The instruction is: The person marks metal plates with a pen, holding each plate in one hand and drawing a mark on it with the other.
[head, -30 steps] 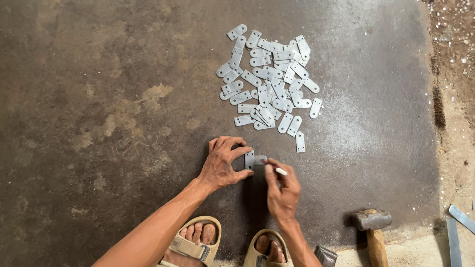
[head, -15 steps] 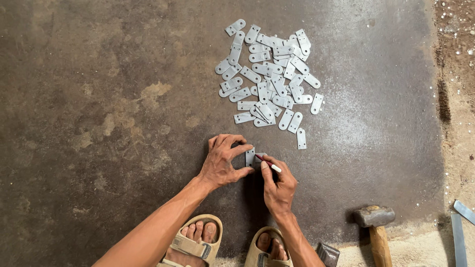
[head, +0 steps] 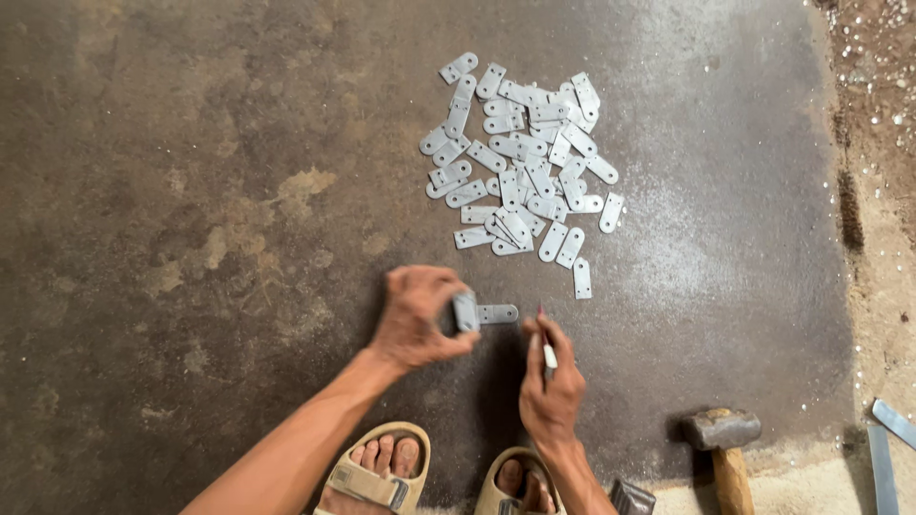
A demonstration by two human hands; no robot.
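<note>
1. Left hand [head: 420, 319] pinched a small grey metal block [head: 465, 312] against a flat silver drilled metal plate [head: 497, 313] on the dark steel floor sheet [head: 191, 191], near its front edge.
2. Right hand [head: 551, 381] gripped a thin white marker [head: 547, 345], fingers closed, tip just beside that plate.

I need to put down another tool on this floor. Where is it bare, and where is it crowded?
Bare: the floor left of the plate pile, and between pile and hammer. Crowded: around the left hand, right hand and single plate.

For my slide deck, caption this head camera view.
Left hand pinches a small metal plate, right hand holds a marker, near a plate pile.
</note>
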